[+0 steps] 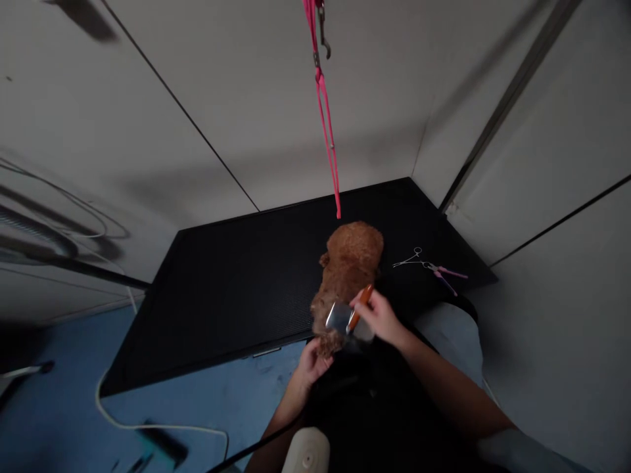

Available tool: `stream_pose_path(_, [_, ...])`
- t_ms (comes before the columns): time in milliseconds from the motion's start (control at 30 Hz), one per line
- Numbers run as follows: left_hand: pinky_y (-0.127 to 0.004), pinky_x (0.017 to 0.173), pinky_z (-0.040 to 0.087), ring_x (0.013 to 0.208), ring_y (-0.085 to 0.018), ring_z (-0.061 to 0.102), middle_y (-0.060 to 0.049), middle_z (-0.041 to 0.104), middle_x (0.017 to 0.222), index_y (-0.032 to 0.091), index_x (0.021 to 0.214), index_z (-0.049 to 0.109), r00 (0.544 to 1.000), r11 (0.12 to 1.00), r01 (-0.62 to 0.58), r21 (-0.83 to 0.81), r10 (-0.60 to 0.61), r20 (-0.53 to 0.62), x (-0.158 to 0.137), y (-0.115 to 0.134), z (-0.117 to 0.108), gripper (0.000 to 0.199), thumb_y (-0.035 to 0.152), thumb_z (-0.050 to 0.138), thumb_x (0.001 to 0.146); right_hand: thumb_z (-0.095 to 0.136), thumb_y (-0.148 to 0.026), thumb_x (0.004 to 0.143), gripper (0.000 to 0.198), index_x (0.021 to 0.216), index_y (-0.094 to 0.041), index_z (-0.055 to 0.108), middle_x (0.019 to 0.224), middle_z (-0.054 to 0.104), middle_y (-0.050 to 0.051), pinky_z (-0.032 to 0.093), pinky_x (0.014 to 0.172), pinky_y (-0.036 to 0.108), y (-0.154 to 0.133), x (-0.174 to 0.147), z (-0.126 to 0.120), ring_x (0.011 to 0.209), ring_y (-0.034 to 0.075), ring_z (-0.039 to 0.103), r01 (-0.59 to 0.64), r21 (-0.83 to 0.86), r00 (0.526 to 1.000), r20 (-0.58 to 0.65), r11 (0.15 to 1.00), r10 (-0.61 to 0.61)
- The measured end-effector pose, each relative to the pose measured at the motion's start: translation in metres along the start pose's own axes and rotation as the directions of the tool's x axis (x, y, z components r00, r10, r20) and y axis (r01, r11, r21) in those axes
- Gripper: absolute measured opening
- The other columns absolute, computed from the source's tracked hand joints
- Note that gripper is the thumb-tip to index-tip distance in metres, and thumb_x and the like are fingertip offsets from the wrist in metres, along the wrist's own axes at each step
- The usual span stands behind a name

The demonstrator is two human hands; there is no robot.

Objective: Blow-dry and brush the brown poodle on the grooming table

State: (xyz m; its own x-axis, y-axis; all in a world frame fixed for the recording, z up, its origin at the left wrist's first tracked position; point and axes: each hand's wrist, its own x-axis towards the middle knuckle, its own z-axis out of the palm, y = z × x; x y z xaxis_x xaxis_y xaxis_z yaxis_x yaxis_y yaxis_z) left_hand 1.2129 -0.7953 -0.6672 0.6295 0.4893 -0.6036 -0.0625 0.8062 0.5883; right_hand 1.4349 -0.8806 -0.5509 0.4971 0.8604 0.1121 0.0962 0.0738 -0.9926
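Observation:
A small dog (352,249) with curly brown fur is on the black table, its rear end toward me. My right hand (382,316) grips the orange handle of a slicker brush (340,318). The brush's shiny metal head lies against the fur of the dog's hindquarters. Below it, my left hand (313,363) is closed around the dog's furry leg (329,344) at the near table edge. Part of that leg is hidden by the fingers. A pale dryer nozzle (306,452) points up at the bottom, close to my left forearm.
The black grooming table (236,282) stands against a pale wall. Scissor-like forceps (408,259) and purple-handled pliers (446,272) lie right of the dog. A pink loop strap (329,131) hangs beyond it. A white cord (162,427) crosses the blue floor (236,387) at left.

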Motion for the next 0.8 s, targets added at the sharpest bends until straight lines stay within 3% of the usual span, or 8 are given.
stream_pose_path(100, [-0.028, 0.059, 0.051, 0.062, -0.016, 0.062, -0.001, 0.068, 0.071, 0.019, 0.076, 0.061, 0.998, 0.999, 0.037, 0.001, -0.037, -0.054, -0.006, 0.013, 0.003, 0.039, 0.033, 0.084, 0.048, 0.061, -0.045, 0.082, 0.025, 0.087, -0.021, 0.059, 0.084, 0.067, 0.003, 0.05, 0.074, 0.031, 0.013, 0.015, 0.005, 0.079, 0.019, 0.063, 0.001, 0.04, 0.976, -0.217, 0.999, 0.008])
stream_pose_path(233, [-0.029, 0.062, 0.051, 0.065, -0.017, 0.062, -0.001, 0.066, 0.071, 0.018, 0.077, 0.062, 0.972, 0.94, -0.154, 0.306, 0.2, -0.126, -0.017, 0.04, 0.008, 0.031, 0.031, 0.078, 0.054, 0.069, -0.053, 0.073, 0.034, 0.079, -0.02, 0.062, 0.077, 0.068, 0.003, 0.051, 0.068, 0.031, 0.03, 0.027, 0.008, 0.072, 0.019, 0.063, -0.085, 0.154, 0.996, 0.026, 0.984, 0.082])
stream_pose_path(333, [-0.033, 0.076, 0.051, 0.081, -0.02, 0.064, -0.005, 0.068, 0.083, 0.018, 0.078, 0.062, 0.7, 0.599, -0.453, 0.66, 0.697, -0.152, -0.027, 0.057, 0.021, 0.02, 0.034, 0.069, 0.068, 0.061, -0.06, 0.076, 0.038, 0.078, -0.021, 0.06, 0.075, 0.068, 0.003, 0.05, 0.065, 0.032, 0.041, 0.031, 0.005, 0.068, 0.019, 0.062, -0.106, 0.22, 0.977, -0.159, 0.97, 0.143])
stream_pose_path(433, [-0.037, 0.087, 0.049, 0.094, -0.021, 0.064, -0.008, 0.07, 0.099, 0.02, 0.084, 0.064, 0.452, 0.087, -0.6, 0.795, 0.857, 0.248, -0.033, 0.06, 0.049, 0.015, 0.03, 0.054, 0.086, 0.07, -0.054, 0.072, 0.035, 0.08, -0.021, 0.061, 0.08, 0.07, 0.005, 0.051, 0.069, 0.032, 0.054, 0.025, 0.001, 0.073, 0.02, 0.064, -0.129, 0.242, 0.974, -0.153, 0.962, 0.169])
stream_pose_path(533, [-0.044, 0.098, 0.044, 0.102, -0.023, 0.063, -0.008, 0.071, 0.102, 0.023, 0.095, 0.068, 0.449, -0.321, -0.66, 0.68, 0.556, 0.699, -0.024, 0.048, 0.078, 0.015, 0.03, 0.059, 0.084, 0.071, -0.056, 0.068, 0.039, 0.079, -0.02, 0.06, 0.079, 0.07, 0.005, 0.05, 0.067, 0.033, 0.068, 0.014, -0.005, 0.071, 0.02, 0.064, -0.167, 0.286, 0.935, -0.258, 0.944, 0.244])
stream_pose_path(633, [-0.056, 0.108, 0.03, 0.122, -0.032, 0.052, -0.013, 0.063, 0.125, 0.022, 0.118, 0.062, 0.528, -0.554, -0.505, 0.662, 0.409, 0.744, -0.006, 0.036, 0.086, 0.043, 0.025, 0.068, 0.075, 0.06, -0.062, 0.074, 0.042, 0.083, -0.021, 0.057, 0.081, 0.069, 0.003, 0.049, 0.066, 0.031, 0.079, 0.004, -0.014, 0.071, 0.018, 0.063, -0.147, 0.288, 0.866, -0.425, 0.946, 0.263])
stream_pose_path(700, [-0.059, 0.107, 0.029, 0.126, -0.035, 0.047, -0.014, 0.059, 0.13, 0.022, 0.117, 0.063, 0.524, -0.592, -0.416, 0.69, 0.465, 0.714, 0.004, 0.033, 0.08, 0.045, 0.016, 0.067, 0.072, 0.064, -0.059, 0.071, 0.04, 0.082, -0.021, 0.058, 0.08, 0.069, 0.004, 0.05, 0.065, 0.031, 0.083, -0.003, -0.015, 0.071, 0.019, 0.063, -0.159, 0.286, 0.86, -0.43, 0.945, 0.275])
stream_pose_path(800, [-0.054, 0.101, 0.039, 0.118, -0.03, 0.052, -0.011, 0.065, 0.116, 0.022, 0.098, 0.065, 0.405, -0.481, -0.499, 0.72, 0.605, 0.685, 0.009, 0.033, 0.064, 0.03, 0.008, 0.058, 0.072, 0.07, -0.055, 0.068, 0.038, 0.08, -0.02, 0.06, 0.075, 0.069, 0.004, 0.05, 0.062, 0.031, 0.083, -0.014, -0.012, 0.067, 0.019, 0.062, -0.19, 0.288, 0.862, -0.408, 0.938, 0.3])
